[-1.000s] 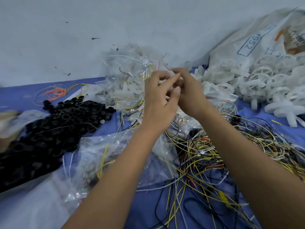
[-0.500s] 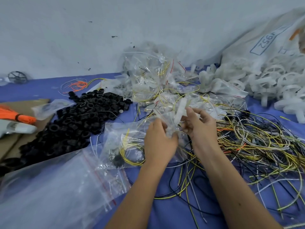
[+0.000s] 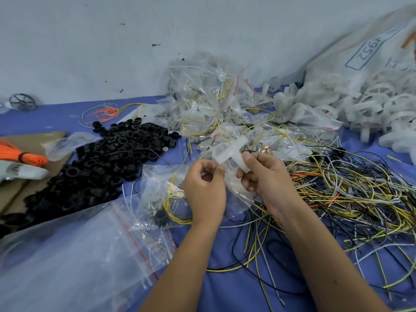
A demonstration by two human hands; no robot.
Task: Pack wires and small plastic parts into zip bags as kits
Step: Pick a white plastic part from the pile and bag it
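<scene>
My left hand (image 3: 206,188) pinches the top edge of a clear zip bag (image 3: 236,190) held above the blue cloth. My right hand (image 3: 263,174) grips the bag's other side, thumb on a white T-shaped plastic part (image 3: 234,152) that sticks up at the bag's mouth. A tangle of yellow, black and white wires (image 3: 351,194) lies to the right. A heap of black plastic rings (image 3: 108,163) lies to the left. A filled bag with yellow wire (image 3: 162,199) lies just left of my left hand.
Packed clear bags (image 3: 207,102) pile up against the wall behind. White plastic wheels (image 3: 369,109) spill from a big white sack (image 3: 364,57) at the right. Empty zip bags (image 3: 74,255) lie front left. An orange bundle (image 3: 27,157) rests on cardboard (image 3: 13,190) at the left edge.
Both hands came down from the bag pile toward me with a bag. The white part now sits at the bag's mouth between my fingers.
</scene>
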